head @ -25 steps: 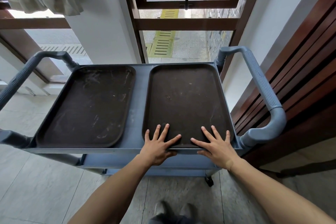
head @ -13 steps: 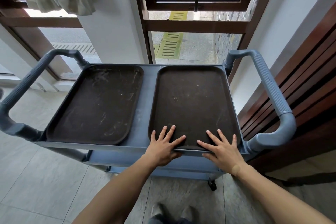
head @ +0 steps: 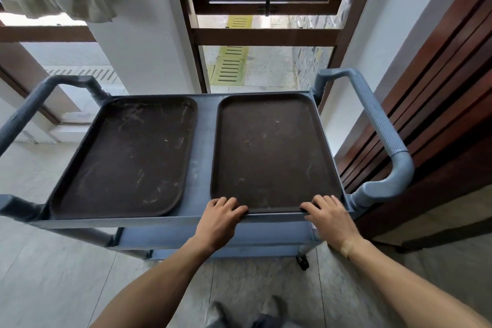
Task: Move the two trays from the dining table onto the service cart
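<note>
Two dark brown trays lie flat side by side on the top shelf of the grey-blue service cart [head: 205,157]. The left tray [head: 127,157] is scratched and stands free of my hands. The right tray [head: 271,152] lies close to the cart's right side. My left hand [head: 221,218] rests on the near left corner of the right tray's rim, fingers bent. On the near right corner of the same rim sits my right hand [head: 330,217], fingers bent too. Neither hand wraps around the tray.
The cart has a tall handle on the left [head: 29,112] and on the right [head: 383,141]. A wood-slat wall [head: 439,104] runs close along the right. A window [head: 266,42] and a white pillar [head: 138,56] stand behind the cart. Tiled floor lies to the left.
Both hands lay flat with spread fingers on the right tray's near end. They have drawn back to its near rim and the fingers have curled. The view has shifted slightly.
</note>
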`<state>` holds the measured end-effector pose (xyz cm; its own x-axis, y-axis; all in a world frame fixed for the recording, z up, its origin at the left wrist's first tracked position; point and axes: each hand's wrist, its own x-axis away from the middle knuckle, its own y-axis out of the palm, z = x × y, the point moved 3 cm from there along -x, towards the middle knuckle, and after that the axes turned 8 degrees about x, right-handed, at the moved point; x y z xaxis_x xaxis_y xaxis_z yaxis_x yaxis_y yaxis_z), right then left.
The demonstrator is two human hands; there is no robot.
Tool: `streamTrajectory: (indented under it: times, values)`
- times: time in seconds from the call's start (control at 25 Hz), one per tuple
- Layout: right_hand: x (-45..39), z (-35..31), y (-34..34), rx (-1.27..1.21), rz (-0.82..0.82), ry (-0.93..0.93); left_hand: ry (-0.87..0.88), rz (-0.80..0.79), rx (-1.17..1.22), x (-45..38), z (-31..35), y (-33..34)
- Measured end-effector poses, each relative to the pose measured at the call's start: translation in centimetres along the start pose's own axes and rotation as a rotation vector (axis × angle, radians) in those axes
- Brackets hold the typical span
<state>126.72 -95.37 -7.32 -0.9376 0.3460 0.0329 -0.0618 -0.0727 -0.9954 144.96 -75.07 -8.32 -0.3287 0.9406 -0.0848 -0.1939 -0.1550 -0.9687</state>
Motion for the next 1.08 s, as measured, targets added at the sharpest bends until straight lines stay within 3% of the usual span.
streamTrajectory:
  times: [0.24, 0.52, 0.76, 1.08]
  values:
    - [0.1, -0.3, -0.1, 0.03, -0.009, 0.003, 0.004, 0.043, 0.018, -0.2, 0.2, 0.4]
    - [0.1, 0.0, -0.3, -0.064, 0.045, 0.059, -0.088, -0.056, 0.078, -0.4, 0.1, -0.3]
    - [-0.1, -0.3, -0.7, -0.081, -0.163, 0.064, -0.119, -0.117, 0.157, 0.2, -0.9, 0.0]
    - [-2.5, -6.9, -7.6, -0.311, 0.085, 0.085, -0.108, 0.124, 0.34, 4.0, -5.7, -9.3]
